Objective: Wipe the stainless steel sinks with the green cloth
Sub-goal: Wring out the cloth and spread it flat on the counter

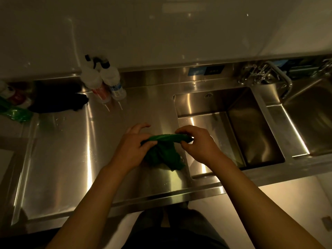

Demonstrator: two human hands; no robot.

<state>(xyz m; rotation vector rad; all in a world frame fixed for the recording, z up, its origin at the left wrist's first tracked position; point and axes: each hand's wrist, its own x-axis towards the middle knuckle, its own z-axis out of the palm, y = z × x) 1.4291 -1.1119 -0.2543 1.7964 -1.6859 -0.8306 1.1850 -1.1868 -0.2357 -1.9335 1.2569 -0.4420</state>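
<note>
We see the left hand (pixel 132 147) and right hand (pixel 195 143), forearms extended, fingers pinching the bunched green cloth (pixel 164 151) over the counter (pixel 71 150), beside the sink (pixel 231 126).

Dim warm light, steel glare, perhaps blurred

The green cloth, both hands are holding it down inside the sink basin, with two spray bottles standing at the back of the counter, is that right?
Not quite. The head view shows the green cloth held by the left hand and right hand over the flat counter, beside the sink basin, not inside it. The two spray bottles do stand at the back.
</note>
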